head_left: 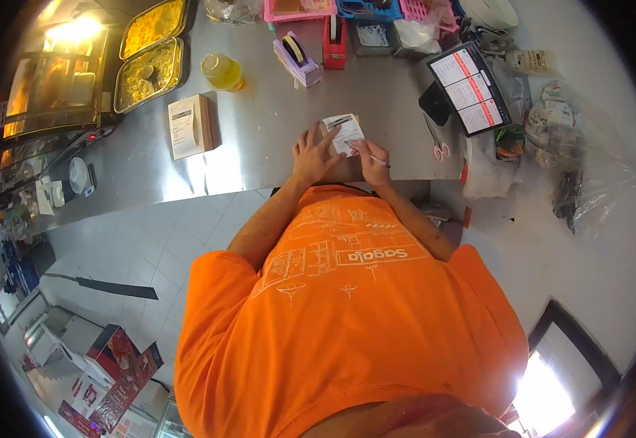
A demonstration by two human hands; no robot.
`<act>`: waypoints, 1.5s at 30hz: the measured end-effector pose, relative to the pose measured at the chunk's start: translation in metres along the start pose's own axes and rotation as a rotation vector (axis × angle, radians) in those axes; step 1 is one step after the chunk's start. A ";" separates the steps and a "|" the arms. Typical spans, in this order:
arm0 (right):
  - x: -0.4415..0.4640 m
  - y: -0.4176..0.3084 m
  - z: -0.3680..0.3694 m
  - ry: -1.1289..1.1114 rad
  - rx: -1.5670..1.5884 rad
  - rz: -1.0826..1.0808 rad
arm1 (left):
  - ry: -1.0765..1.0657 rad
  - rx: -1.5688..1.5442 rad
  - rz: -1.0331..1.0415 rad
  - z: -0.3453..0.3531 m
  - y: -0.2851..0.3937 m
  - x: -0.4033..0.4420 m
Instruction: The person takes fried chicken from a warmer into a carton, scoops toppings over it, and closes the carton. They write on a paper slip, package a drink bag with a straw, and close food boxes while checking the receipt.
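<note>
On the metal counter, near its front edge, lies a small white printed paper [345,130] on a brownish backing. My left hand [313,155] rests with spread fingers on the counter and the paper's left side, holding nothing. A pen [380,162] is gripped in my right hand [371,160], its tip end at the paper's lower right part. Both forearms reach up from the orange shirt.
Metal counter [267,139] bears a stack of slips [190,128], a yellow jar [221,71], a purple tape dispenser [297,60], a red dispenser [334,44], a tablet [468,89] and pink-handled scissors [440,149]. Food trays [148,76] stand back left, plastic bags [555,120] at right.
</note>
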State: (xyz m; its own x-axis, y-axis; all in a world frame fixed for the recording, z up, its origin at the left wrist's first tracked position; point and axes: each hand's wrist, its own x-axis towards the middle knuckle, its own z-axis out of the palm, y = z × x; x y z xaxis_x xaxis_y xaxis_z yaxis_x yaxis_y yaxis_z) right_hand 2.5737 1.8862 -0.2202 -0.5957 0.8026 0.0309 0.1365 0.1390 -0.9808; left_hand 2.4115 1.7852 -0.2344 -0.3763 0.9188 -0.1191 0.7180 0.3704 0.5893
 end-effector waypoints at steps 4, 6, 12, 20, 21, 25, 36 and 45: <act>0.001 0.000 -0.001 -0.119 -0.250 -0.309 | -0.017 0.025 -0.015 0.001 0.003 -0.002; 0.004 -0.002 0.000 -0.004 -0.281 -0.309 | -0.026 0.025 -0.014 -0.002 0.003 -0.001; -0.001 -0.006 -0.009 -0.115 -0.323 -0.380 | -0.030 0.047 -0.044 0.002 0.004 -0.003; 0.013 -0.005 -0.015 0.026 -0.305 -0.274 | -0.018 0.002 -0.045 0.001 0.006 -0.005; 0.014 0.000 -0.013 -0.003 -0.328 -0.303 | -0.011 -0.011 -0.036 0.000 0.006 -0.005; 0.016 -0.005 -0.017 0.104 -0.355 -0.259 | -0.018 0.002 -0.049 0.000 0.009 -0.005; 0.021 -0.002 -0.056 -0.048 -0.315 -0.178 | 0.008 -0.055 -0.018 -0.001 0.005 -0.004; 0.055 0.024 -0.103 0.063 -1.308 -0.271 | -0.154 -0.590 0.073 0.004 -0.016 -0.002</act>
State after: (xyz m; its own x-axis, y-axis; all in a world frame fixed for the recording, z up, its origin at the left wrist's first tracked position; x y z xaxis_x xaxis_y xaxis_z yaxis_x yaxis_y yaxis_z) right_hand 2.6257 1.9935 -0.2220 -0.6919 0.6819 0.2373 0.6946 0.7184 -0.0392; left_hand 2.4030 1.7783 -0.2461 -0.2176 0.9645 -0.1495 0.2766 0.2078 0.9382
